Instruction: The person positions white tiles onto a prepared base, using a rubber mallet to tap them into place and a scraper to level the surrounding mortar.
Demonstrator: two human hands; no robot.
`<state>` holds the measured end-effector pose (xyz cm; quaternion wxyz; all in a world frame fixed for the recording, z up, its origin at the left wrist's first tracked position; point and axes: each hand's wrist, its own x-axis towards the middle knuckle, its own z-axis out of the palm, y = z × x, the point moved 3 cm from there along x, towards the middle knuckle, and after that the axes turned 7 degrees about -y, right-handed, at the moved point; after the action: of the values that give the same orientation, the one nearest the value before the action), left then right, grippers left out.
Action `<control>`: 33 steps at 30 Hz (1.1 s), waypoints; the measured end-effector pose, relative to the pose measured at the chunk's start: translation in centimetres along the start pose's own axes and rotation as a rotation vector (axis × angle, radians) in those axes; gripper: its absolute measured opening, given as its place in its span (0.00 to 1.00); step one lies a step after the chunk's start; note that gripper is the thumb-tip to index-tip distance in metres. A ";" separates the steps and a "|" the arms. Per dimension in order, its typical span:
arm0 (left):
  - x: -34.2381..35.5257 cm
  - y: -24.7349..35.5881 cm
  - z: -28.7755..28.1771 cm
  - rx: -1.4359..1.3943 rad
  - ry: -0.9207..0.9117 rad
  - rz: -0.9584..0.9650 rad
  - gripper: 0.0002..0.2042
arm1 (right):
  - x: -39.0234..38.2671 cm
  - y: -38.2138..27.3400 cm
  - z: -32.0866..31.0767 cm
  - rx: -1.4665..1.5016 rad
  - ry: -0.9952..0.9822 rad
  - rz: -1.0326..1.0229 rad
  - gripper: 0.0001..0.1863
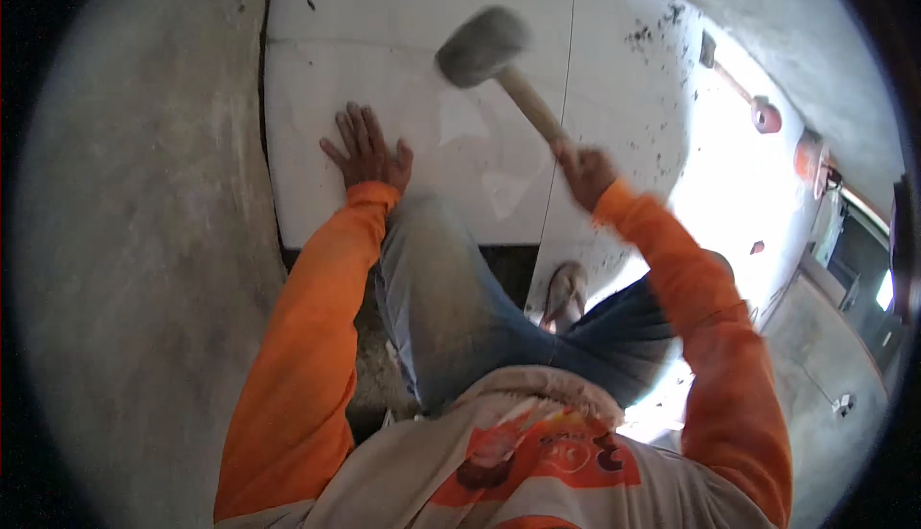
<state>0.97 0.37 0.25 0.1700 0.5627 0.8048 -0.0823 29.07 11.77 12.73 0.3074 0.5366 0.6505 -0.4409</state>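
Note:
My right hand (585,174) is closed round the wooden handle of a rubber mallet (484,47). The mallet's dark grey head hangs over a large white floor tile (336,73), up and left of that hand; whether it touches the tile I cannot tell. Flat on the same tile, near its left side, rests my left hand (367,152) with the fingers spread and nothing in it. My knee is just below the left hand and covers part of the tile's near edge.
A bare grey wall (144,145) runs along the left, with a narrow dark gap beside the tile. Another white tile (624,97) adjoins on the right, speckled with dark crumbs. Farther right lie a second hammer-like tool (734,83) and an orange bucket (809,160). My sandalled foot (566,291) stands near the tile edge.

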 end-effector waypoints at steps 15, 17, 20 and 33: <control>5.1 6.7 -3.0 -0.048 -0.061 0.456 0.33 | 2.2 -6.5 -15.0 0.539 0.648 -0.551 0.21; 5.7 6.8 -3.0 -0.013 -0.084 0.472 0.35 | 4.5 -5.7 -15.2 0.506 0.696 -0.516 0.21; 5.7 7.0 -2.0 -0.047 -0.020 0.507 0.35 | 8.9 -1.0 -11.8 0.772 0.473 -0.020 0.28; 4.8 6.1 -1.8 -0.053 -0.005 0.499 0.34 | 8.1 -4.4 -12.3 0.119 0.642 -0.173 0.30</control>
<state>4.82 7.29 0.53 0.2016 0.7393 0.6423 -0.0180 23.77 26.18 11.91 0.0163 0.6079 0.7303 -0.3113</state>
